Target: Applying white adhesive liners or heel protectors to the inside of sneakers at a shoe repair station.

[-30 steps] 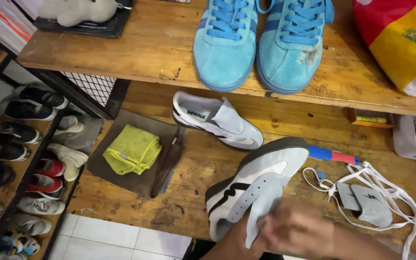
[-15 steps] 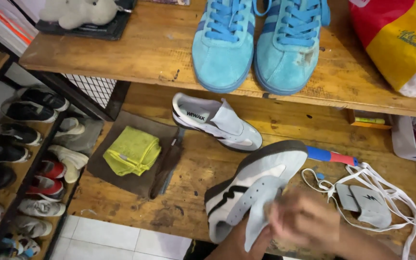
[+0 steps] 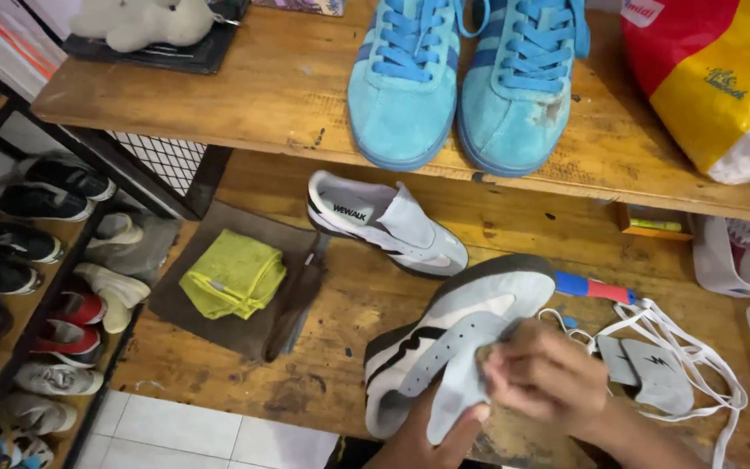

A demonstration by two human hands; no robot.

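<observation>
A white sneaker with black stripes [image 3: 444, 334] lies across the lower wooden bench, its tongue pulled out. My left hand [image 3: 423, 439] holds it from below at the tongue. My right hand [image 3: 544, 378] is blurred and presses on the tongue with closed fingers; whether it holds something is unclear. The matching white sneaker [image 3: 384, 221] rests on its side farther back. White laces [image 3: 679, 347] and grey insoles [image 3: 653, 373] lie to the right of my hands.
A pair of light blue sneakers [image 3: 470, 78] stands on the upper shelf, beside a red and yellow bag [image 3: 713, 78]. A yellow cloth [image 3: 232, 274] lies on a brown mat. A blue-red brush handle [image 3: 596, 288] lies behind the shoe. A shoe rack [image 3: 28, 287] fills the left.
My right hand has shifted slightly up the shoe's tongue in a rubbing motion. The shoe stays in my left hand.
</observation>
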